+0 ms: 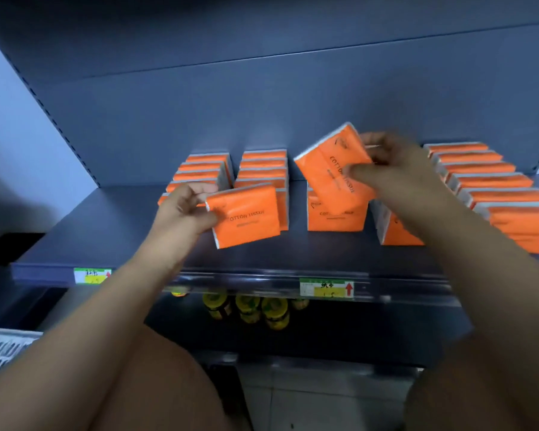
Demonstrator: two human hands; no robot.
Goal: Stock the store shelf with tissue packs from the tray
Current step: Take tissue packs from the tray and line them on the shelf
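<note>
Standing in rows on the dark blue shelf [112, 225] are orange tissue packs with white ends, each face printed "COTTON TISSUE" in dark letters. The far-left row [199, 172] and the second row [263, 169] run back toward the rear panel; a third row is fronted by an upright pack [335, 217], a fourth is mostly hidden behind the right forearm, and the far-right row [492, 185] reaches closest to the front lip.

The left part of the shelf is bare from the far-left row out to the slotted upright, and a strip of open board runs along the front edge ahead of the rows. Two price tags, one at left [92, 275] and one nearer the middle [326, 288], sit on the front rail. Yellow-lidded jars [249, 307] show on the shelf below, and a corner of a white slatted tray [0, 349] lies at lower left.

The left hand [184, 209] is closed on the left edge of one pack [246, 216], thumb on the front face, holding it nearly upright just ahead of the second row. The right hand [389, 169], somewhat blurred, pinches a second pack [330, 169], thumb on the front and fingers behind, held tilted above the third row.
</note>
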